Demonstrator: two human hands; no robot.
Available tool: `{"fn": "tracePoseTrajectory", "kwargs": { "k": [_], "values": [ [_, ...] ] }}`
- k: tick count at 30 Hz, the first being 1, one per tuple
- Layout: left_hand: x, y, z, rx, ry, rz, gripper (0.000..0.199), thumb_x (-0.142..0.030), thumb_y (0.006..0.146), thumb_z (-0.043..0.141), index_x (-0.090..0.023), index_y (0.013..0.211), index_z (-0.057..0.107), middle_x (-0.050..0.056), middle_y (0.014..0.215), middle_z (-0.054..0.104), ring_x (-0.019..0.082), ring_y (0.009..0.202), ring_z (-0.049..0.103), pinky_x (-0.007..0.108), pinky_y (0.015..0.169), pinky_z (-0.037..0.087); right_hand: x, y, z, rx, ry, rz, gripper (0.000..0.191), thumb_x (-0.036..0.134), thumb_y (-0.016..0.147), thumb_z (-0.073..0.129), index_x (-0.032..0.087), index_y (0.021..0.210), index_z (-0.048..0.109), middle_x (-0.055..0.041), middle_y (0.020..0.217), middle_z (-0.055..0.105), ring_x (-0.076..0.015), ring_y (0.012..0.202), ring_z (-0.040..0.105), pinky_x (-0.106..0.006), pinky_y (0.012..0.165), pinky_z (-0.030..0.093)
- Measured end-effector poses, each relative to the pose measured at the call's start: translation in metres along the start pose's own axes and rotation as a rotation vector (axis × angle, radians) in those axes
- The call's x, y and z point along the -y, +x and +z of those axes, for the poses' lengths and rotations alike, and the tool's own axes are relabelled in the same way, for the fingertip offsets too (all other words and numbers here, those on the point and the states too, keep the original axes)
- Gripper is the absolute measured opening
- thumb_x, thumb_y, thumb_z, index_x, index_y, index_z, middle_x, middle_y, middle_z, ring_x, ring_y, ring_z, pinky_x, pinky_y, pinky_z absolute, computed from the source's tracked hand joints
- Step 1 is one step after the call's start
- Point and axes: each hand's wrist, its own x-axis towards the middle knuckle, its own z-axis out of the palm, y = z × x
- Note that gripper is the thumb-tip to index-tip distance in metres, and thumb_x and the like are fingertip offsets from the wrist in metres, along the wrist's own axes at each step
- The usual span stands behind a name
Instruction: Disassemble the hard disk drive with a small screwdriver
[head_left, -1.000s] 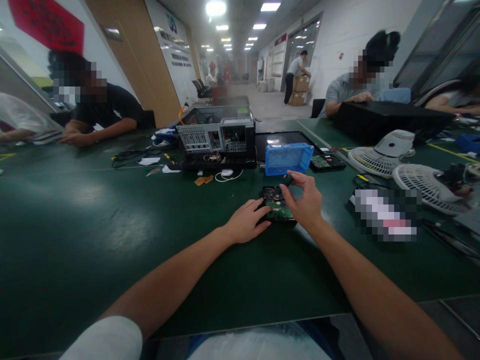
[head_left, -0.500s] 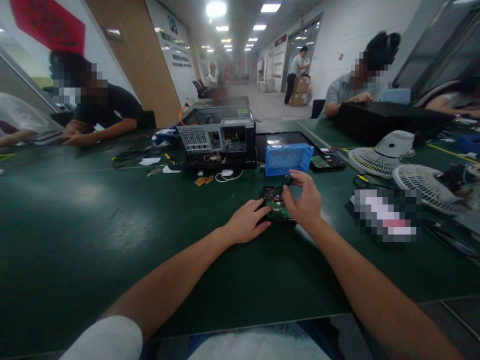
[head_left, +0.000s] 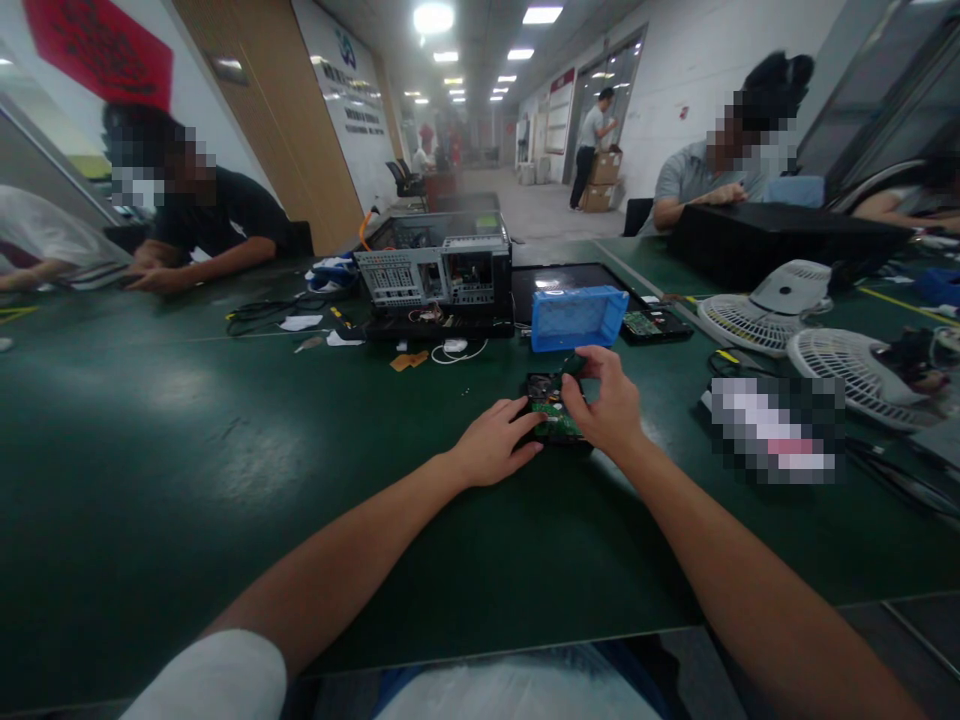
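A small black device with a bare green circuit board lies on the green table in front of me. My left hand holds it at the left side, index finger reaching over the board and thumb by the near corner. Above its far right part, my right hand pinches a short dark screwdriver-like tool between thumb and fingers. The tool's lower end is too small to make out. My right palm hides the device's right edge.
Just beyond stands a blue plastic bin on its side, with an opened computer case to the left. A second circuit-board device and fan parts lie to the right. Co-workers sit across the table.
My right hand and the dark tool have shifted very slightly down and left, with the fingers turned a little. My left hand and the device stay in place.
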Motion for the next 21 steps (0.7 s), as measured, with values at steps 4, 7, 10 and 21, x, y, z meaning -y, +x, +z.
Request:
{"fn": "tracePoseTrajectory", "kwargs": {
  "k": [4,7,10,21],
  "values": [
    [0.0004,-0.0002,0.0004,0.009,0.0,-0.005,0.048,-0.045,0.098,0.051,-0.023,0.141,0.051,0.014,0.152,0.043,0.032,0.13,0.047,0.052,0.106,0.046,-0.0008,-0.0013,0.0024,-0.027,-0.019,0.034,0.043,0.042,0.092,0.064,0.023,0.128,0.05,-0.0061,0.103,0.067,-0.0212,0.079,0.066,-0.04,0.077,0.058],
    [0.0008,-0.0002,0.0006,0.004,0.001,-0.008,0.049,-0.046,0.099,0.05,-0.023,0.142,0.05,0.014,0.151,0.044,0.032,0.131,0.047,0.052,0.105,0.047,-0.0004,-0.0006,0.0017,-0.054,-0.051,0.029,0.045,0.046,0.09,0.066,0.023,0.127,0.052,-0.005,0.096,0.067,-0.0207,0.075,0.066,-0.04,0.075,0.058],
    [0.0015,0.0002,0.0013,0.005,-0.004,-0.011,0.05,-0.046,0.098,0.05,-0.024,0.143,0.05,0.015,0.152,0.043,0.033,0.131,0.047,0.054,0.104,0.047,0.001,0.0008,-0.0004,-0.038,-0.06,-0.021,0.042,0.04,0.094,0.061,0.023,0.131,0.052,-0.0054,0.095,0.066,-0.0214,0.079,0.065,-0.041,0.078,0.058],
    [0.0028,0.0009,0.0047,-0.001,0.0,0.003,0.049,-0.045,0.098,0.051,-0.022,0.142,0.051,0.015,0.151,0.044,0.032,0.13,0.047,0.053,0.108,0.044,0.0016,0.0002,0.0031,-0.107,-0.015,-0.02,0.039,0.036,0.089,0.069,0.023,0.123,0.055,-0.0126,0.118,0.056,-0.0249,0.102,0.061,-0.043,0.078,0.061]
  ]
}}
